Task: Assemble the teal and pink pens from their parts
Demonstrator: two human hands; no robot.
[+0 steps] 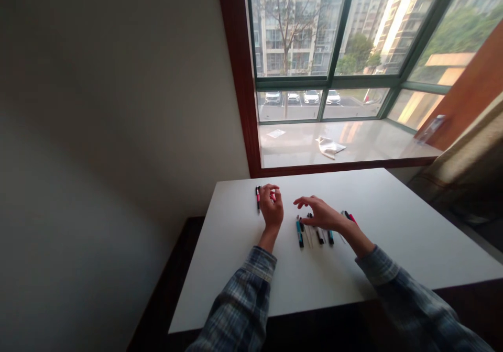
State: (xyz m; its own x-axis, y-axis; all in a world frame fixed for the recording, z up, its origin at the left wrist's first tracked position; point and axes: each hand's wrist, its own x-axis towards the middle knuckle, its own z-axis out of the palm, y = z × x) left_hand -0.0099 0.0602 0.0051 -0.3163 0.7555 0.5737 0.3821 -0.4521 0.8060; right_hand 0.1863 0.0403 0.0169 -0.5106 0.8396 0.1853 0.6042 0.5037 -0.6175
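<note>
Reaching up from the bottom edge, left of the lower middle of the frame, the left forearm in its plaid sleeve (247, 294) leans slightly rightward, and the left hand (272, 209) stands on the wrist with its fingers bent over toward the thumb. Its grip is a loose curl; a bit of red shows among the fingers, but whether they have hold of it cannot be told. Just beside this hand, on its left, a black-and-red pen (258, 199) lies lengthwise on the white table (223, 268).

From the lower right corner the other forearm slants up and leftward, and the right hand (321, 215) stretches flat, palm down, near the middle of the frame. Its grip is parted, index finger reaching left and slightly arched, thumb lower and well apart from it, with nothing visibly held between them. Below and partly behind this hand lies a row of pens and parts: a blue-and-black pen (299, 234) under the thumb side, thin pale rods (309, 238), black-ended pieces (320, 238), and a pink pen (352, 218) to the right, beyond the wrist.
</note>
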